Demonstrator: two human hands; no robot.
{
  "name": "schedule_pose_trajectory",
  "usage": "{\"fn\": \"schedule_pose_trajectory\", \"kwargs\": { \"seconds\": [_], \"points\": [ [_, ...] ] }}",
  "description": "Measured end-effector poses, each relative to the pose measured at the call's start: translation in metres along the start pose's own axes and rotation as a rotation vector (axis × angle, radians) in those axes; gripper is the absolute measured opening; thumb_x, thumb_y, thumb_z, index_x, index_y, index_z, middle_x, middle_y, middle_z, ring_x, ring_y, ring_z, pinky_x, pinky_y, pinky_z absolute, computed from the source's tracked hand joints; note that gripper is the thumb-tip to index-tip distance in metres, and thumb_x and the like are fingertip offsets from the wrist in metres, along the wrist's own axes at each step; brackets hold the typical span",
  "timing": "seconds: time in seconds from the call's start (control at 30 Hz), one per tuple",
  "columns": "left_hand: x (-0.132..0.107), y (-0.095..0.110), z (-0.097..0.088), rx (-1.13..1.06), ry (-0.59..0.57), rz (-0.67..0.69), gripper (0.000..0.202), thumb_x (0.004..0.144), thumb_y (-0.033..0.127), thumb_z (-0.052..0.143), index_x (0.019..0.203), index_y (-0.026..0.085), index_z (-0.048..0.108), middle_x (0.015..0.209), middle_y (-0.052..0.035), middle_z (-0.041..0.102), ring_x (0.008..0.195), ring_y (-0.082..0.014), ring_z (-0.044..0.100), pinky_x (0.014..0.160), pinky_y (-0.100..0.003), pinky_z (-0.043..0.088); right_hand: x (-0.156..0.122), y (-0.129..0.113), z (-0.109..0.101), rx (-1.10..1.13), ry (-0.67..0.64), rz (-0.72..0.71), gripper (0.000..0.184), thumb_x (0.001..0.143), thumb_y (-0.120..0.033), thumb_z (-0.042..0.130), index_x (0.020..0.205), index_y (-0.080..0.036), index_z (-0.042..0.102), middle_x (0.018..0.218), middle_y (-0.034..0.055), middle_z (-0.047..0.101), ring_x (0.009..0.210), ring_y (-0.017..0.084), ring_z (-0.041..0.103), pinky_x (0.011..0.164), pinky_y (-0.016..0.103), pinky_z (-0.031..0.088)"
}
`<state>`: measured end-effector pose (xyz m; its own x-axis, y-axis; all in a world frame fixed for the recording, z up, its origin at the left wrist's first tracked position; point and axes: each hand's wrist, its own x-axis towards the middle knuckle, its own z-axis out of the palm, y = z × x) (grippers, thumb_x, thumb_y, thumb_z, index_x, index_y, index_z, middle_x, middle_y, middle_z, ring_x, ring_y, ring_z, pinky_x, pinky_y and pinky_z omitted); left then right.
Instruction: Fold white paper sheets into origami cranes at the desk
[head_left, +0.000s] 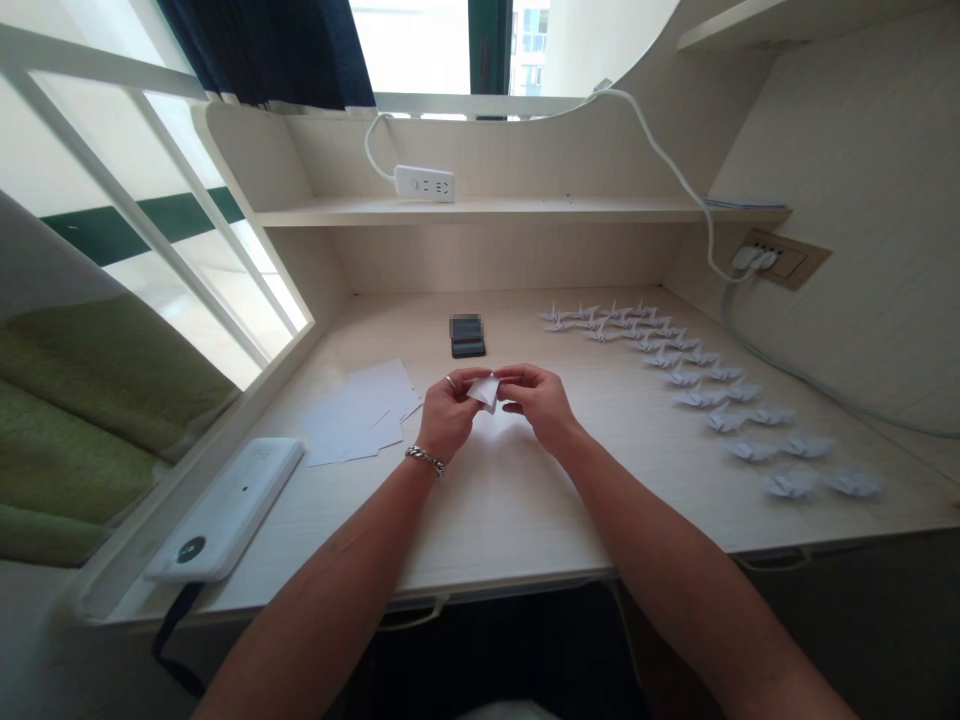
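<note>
left hand [448,412] and right hand [538,403] held close, fingertips pinching a small folded white paper [485,391] over the pale wood desk [510,500]; loose white sheets [358,415] lie left; paper cranes [660,370] in rows right; shelf [525,208] holds a power strip [424,183]

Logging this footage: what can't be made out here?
All in the head view:
Folded white paper: partly hidden by the fingers of the left hand and right hand.
Dark phone-like object: top blurred out.
Farthest paper cranes: too small for fold detail.
Dark strap: cut off by the bottom edge.
</note>
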<state>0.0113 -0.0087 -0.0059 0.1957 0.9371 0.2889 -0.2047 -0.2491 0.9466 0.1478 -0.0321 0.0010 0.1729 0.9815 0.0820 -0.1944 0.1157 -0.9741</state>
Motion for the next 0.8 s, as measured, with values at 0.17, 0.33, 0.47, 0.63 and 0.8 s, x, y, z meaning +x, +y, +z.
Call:
{"fn": "schedule_pose_trajectory", "kwargs": {
  "seconds": [0.17,0.33,0.47,0.63,0.8],
  "points": [
    [-0.0011,0.0015,0.0007,-0.004,0.017,0.009,0.025,0.060,0.011,0.070,0.085,0.014,0.070,0.081,-0.0038,0.071,0.071,-0.0142,0.064,0.064,-0.026,0.050,0.0002,0.0007,-0.0006,-0.018,-0.010,-0.036,0.022,0.061,-0.024,0.071,0.082,-0.018,0.072,0.068,0.0008,0.069,0.063,0.013,0.063,0.055,0.024,0.050],
    [-0.0013,0.0017,-0.0001,0.002,0.009,-0.025,0.025,0.065,0.026,0.076,0.086,0.013,0.069,0.081,-0.0052,0.070,0.070,-0.0144,0.063,0.064,-0.027,0.050,0.0021,0.0029,-0.0016,-0.032,-0.001,-0.038,0.023,0.058,-0.029,0.076,0.076,-0.017,0.070,0.067,0.0008,0.068,0.063,0.013,0.063,0.056,0.024,0.050],
    [-0.0016,0.0019,0.0006,-0.005,0.002,-0.063,0.038,0.066,0.041,0.077,0.089,0.013,0.065,0.075,-0.0049,0.068,0.066,-0.0136,0.062,0.061,-0.026,0.049,0.0015,0.0012,-0.0016,-0.029,-0.038,0.012,0.026,0.058,-0.033,0.078,0.076,-0.017,0.067,0.065,0.0000,0.067,0.061,0.013,0.062,0.054,0.024,0.049],
    [-0.0018,0.0006,0.0008,-0.041,-0.021,-0.136,0.043,0.065,0.044,0.079,0.088,0.014,0.059,0.070,-0.0035,0.067,0.063,-0.0143,0.063,0.059,-0.027,0.050,0.0011,0.0018,-0.0019,-0.046,-0.089,0.056,0.028,0.061,-0.036,0.077,0.079,-0.017,0.068,0.069,0.0009,0.068,0.062,0.013,0.063,0.056,0.024,0.050],
    [-0.0010,0.0031,0.0002,-0.131,-0.032,-0.184,0.039,0.068,0.041,0.077,0.092,0.012,0.066,0.075,-0.0041,0.067,0.066,-0.0122,0.061,0.064,-0.026,0.050,0.0038,0.0035,-0.0027,-0.004,-0.048,0.040,0.032,0.063,-0.043,0.076,0.077,-0.017,0.066,0.070,0.0015,0.068,0.062,0.013,0.063,0.059,0.027,0.052]
  ]
}}
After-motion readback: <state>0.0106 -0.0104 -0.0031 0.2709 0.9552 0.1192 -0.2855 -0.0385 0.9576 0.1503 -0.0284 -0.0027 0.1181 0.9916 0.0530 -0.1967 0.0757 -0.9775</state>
